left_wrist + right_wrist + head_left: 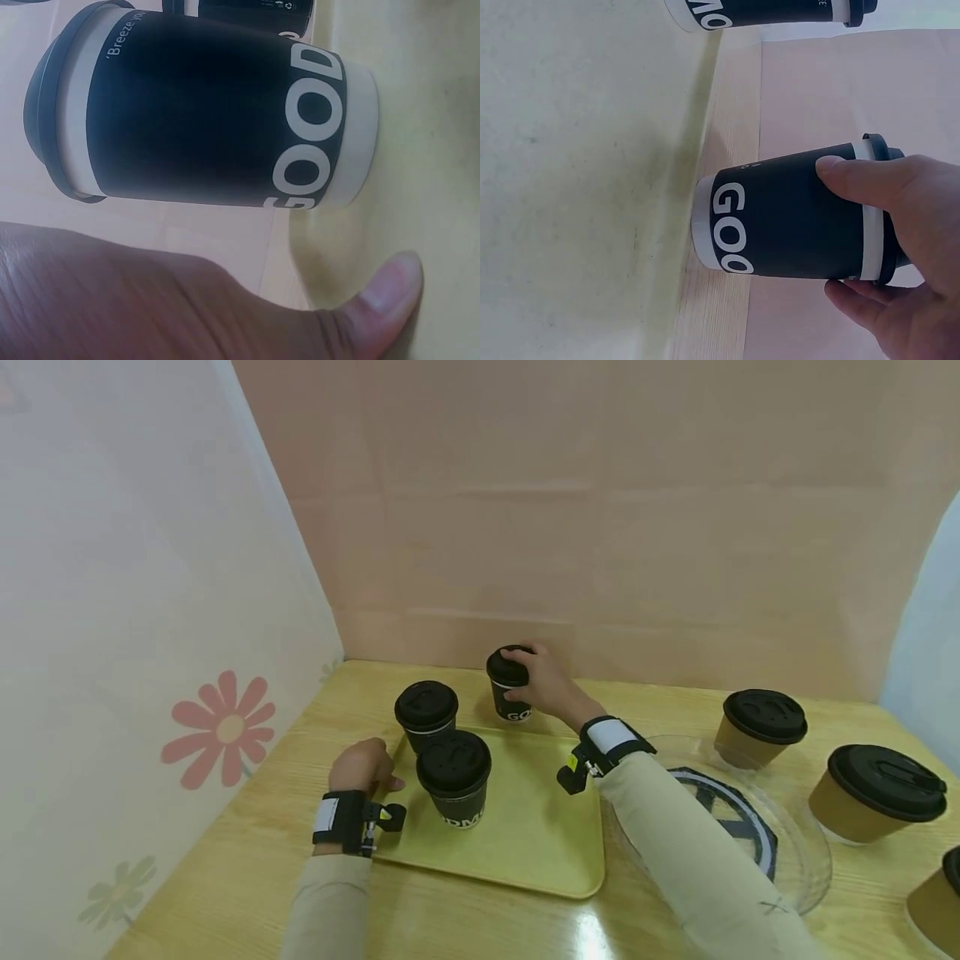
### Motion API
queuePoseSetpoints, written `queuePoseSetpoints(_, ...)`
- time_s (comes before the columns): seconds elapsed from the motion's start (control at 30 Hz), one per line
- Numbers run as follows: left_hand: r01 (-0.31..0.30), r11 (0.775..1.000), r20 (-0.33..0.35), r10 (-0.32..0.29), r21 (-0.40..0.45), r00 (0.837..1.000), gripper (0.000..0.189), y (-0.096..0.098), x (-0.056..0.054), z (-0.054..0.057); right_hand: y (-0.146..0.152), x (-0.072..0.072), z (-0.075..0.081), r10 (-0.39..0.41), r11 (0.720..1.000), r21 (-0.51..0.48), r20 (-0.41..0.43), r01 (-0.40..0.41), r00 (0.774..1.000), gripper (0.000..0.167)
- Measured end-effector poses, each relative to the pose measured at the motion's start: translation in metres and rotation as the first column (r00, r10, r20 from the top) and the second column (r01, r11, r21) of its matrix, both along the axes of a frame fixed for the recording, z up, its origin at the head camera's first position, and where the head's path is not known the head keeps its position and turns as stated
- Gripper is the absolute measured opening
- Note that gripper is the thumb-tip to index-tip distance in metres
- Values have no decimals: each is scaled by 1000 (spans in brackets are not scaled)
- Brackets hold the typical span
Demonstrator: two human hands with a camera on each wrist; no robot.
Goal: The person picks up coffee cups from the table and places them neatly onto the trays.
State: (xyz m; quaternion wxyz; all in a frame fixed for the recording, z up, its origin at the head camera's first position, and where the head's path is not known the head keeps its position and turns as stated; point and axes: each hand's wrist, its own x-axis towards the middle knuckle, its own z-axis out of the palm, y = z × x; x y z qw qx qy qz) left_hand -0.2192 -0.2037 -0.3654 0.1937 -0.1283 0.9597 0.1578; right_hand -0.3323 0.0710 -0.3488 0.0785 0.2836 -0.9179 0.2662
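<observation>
My right hand (551, 685) grips a black paper coffee cup (795, 214) by its upper part and black lid, thumb on one side and fingers on the other. The cup is upright just behind the far rim of a yellow tray (536, 827), its base close by that rim. At the tray's left edge is my left hand (363, 768), holding the edge with the thumb (386, 300) over the tray's inner side; its other fingers are mostly hidden. Two more lidded black cups stand at the tray's left: a front cup (453, 777) and a rear cup (426, 714).
Right of the tray lies a clear round plastic lid-like piece (813, 868) with a dark pattern, partly under my right sleeve. Beyond it stand brown cups with black lids, among them a far cup (761, 727) and a wider cup (870, 793). A papered wall (480, 527) closes the back.
</observation>
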Motion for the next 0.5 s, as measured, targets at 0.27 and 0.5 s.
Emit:
queuePoseSetpoints(0.27, -33, 999, -18, 34, 28, 999, 45, -1, 0, 1, -1, 2, 7, -3, 999, 36, 41, 2, 999, 73)
queuePoseSetpoints(0.5, -28, 999, -5, 28, 25, 1000, 38, -3, -2, 2, 3, 12, 14, -20, 999, -38, 13, 21, 1000, 72)
